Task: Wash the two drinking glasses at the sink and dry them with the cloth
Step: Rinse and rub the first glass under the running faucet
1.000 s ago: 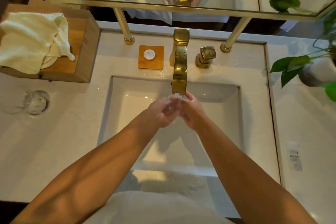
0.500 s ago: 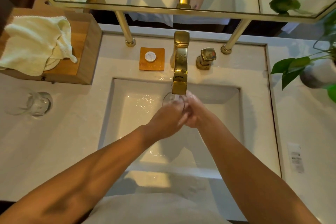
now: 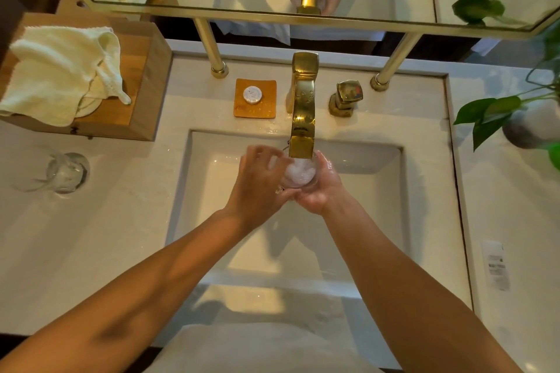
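Bathroom sink (image 3: 212,221), left hand (image 3: 257,188) and right hand (image 3: 318,192) cupping glass (image 3: 300,174) under tap (image 3: 303,109)

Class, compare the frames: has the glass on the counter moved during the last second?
No: the counter glass sits at the same spot in front of the wooden box.
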{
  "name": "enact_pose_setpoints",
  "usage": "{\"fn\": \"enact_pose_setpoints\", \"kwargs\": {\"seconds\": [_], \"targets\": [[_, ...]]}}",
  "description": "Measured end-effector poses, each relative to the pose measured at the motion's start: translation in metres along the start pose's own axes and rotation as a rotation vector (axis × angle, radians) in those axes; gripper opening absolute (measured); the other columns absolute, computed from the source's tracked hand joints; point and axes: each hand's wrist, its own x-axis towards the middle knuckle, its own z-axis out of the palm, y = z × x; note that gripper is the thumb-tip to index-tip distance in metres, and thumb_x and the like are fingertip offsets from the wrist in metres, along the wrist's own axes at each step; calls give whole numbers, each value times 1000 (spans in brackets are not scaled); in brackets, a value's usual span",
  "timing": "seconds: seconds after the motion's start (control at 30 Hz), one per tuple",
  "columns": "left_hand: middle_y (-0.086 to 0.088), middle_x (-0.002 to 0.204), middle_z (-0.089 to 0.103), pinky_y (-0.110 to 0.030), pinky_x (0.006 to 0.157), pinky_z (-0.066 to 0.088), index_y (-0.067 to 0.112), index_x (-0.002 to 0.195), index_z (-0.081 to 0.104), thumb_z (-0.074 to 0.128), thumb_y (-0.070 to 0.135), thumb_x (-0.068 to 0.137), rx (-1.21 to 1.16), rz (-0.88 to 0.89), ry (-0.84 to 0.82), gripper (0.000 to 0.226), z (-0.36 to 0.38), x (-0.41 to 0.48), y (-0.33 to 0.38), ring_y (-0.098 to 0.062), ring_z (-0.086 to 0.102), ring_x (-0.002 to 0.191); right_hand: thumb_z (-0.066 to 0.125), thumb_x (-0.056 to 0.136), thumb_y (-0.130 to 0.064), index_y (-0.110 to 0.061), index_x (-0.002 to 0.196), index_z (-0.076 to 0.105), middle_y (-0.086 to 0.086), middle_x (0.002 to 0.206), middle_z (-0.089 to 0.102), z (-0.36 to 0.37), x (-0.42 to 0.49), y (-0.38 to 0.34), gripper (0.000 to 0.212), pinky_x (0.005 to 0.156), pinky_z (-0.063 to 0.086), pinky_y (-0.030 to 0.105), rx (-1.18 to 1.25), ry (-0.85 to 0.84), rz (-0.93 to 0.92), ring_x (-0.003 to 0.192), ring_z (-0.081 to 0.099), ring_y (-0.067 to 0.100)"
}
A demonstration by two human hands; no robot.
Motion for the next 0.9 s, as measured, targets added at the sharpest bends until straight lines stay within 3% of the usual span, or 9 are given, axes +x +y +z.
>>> {"fn": "enact_pose_setpoints", "kwargs": {"seconds": [0.07, 0.13, 0.27, 0.37, 0.5, 0.6, 0.73, 0.83, 0.9], "targets": [[-14, 140, 40, -37, 103, 45, 14, 144, 41, 88, 53, 61, -313, -292, -136, 103, 2, 1, 3, -28, 42, 127, 43, 97, -50, 0, 114, 65, 24, 99, 72, 1, 2, 3, 57, 77, 59, 41, -39, 10, -49, 92, 70, 34], [-7, 147, 37, -32, 110, 42, 20, 152, 23, 90, 49, 56, -595, -526, -281, 120, 2, 9, 12, -22, 43, 135, 45, 98, -49, 1, 95, 73, 22, 91, 74, 1, 6, 2, 58, 83, 54, 40, -115, 62, -97, 80, 74, 33], [8, 109, 61, -2, 72, 41, 22, 124, 49, 96, 31, 60, -517, -455, -147, 80, 0, 15, 25, -10, 61, 95, 55, 96, -40, -10, 93, 69, 9, 85, 72, 2, 8, -5, 33, 75, 54, 34, -312, 103, -168, 78, 70, 23], [10, 108, 64, -6, 73, 45, 21, 126, 52, 95, 33, 62, -553, -422, -122, 78, -2, 11, 23, -3, 61, 91, 56, 97, -32, -10, 98, 68, 10, 92, 69, -4, 4, -6, 25, 72, 54, 34, -487, 56, -200, 82, 67, 24], [11, 99, 68, -22, 72, 56, 29, 112, 58, 92, 31, 61, -567, -653, -232, 62, 6, 13, 19, -8, 67, 91, 53, 98, -31, -6, 119, 68, 15, 112, 73, -4, 2, -4, 36, 79, 61, 42, -619, 166, -139, 103, 71, 32], [11, 95, 67, -19, 68, 54, 30, 108, 59, 94, 38, 56, -501, -542, -270, 63, 5, 10, 17, -4, 65, 85, 41, 100, -38, -6, 130, 62, 16, 113, 71, -7, 1, -3, 49, 81, 57, 44, -566, 231, -135, 105, 68, 33], [10, 99, 68, -30, 77, 59, 27, 109, 60, 92, 39, 56, -566, -663, -230, 63, 6, 5, 10, -7, 67, 90, 28, 104, -46, -10, 122, 65, 14, 108, 74, -17, -3, -1, 54, 82, 56, 42, -541, 141, -86, 102, 68, 30], [7, 94, 70, -29, 71, 58, 26, 103, 61, 93, 37, 58, -518, -617, -283, 56, 13, 8, 14, -10, 67, 85, 29, 102, -48, -12, 115, 65, 14, 102, 73, -15, -8, -1, 54, 74, 57, 38, -526, 126, -79, 88, 70, 26], [5, 96, 69, -30, 70, 59, 25, 106, 61, 92, 39, 59, -527, -621, -269, 59, 13, 9, 13, -13, 68, 86, 40, 97, -51, -12, 127, 61, 17, 117, 70, -15, -12, -4, 54, 88, 56, 46, -520, 30, -89, 103, 68, 31]]}}
